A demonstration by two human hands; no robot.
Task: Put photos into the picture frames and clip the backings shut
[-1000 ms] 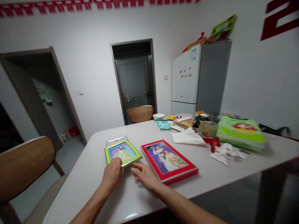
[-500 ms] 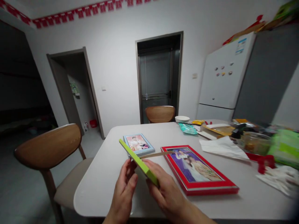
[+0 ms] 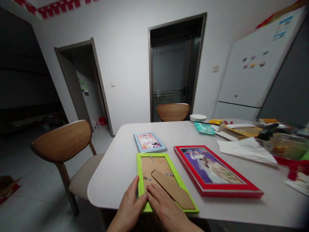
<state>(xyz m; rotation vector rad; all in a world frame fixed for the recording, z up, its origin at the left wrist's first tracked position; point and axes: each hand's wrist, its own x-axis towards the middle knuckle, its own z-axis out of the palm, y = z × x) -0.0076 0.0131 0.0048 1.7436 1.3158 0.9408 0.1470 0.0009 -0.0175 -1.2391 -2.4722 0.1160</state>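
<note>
A green photo frame [image 3: 166, 161] lies face down on the white table [image 3: 116, 170], its brown backing board and stand leg showing. My left hand [image 3: 131, 207] rests at the frame's near left corner with its fingers against the edge. Beside it, my right hand [image 3: 166, 209] lies flat with fingers stretched over the backing board's near end. Just behind the green frame sits a small blue photo frame [image 3: 149, 142], face up. To the right, a larger red photo frame [image 3: 217, 169] also lies face up.
A wooden chair [image 3: 64, 145] stands left of the table, another chair [image 3: 173, 111] at the far end. Tissue paper [image 3: 246, 149], a teal packet [image 3: 204, 128], a white bowl [image 3: 198, 117] and a glass jar [image 3: 287, 146] crowd the right. A fridge [image 3: 256, 74] stands behind.
The green frame was lifted off the blue frame, turned over and now lies face down on the table. Both hands came down with it and rest on its near end.
</note>
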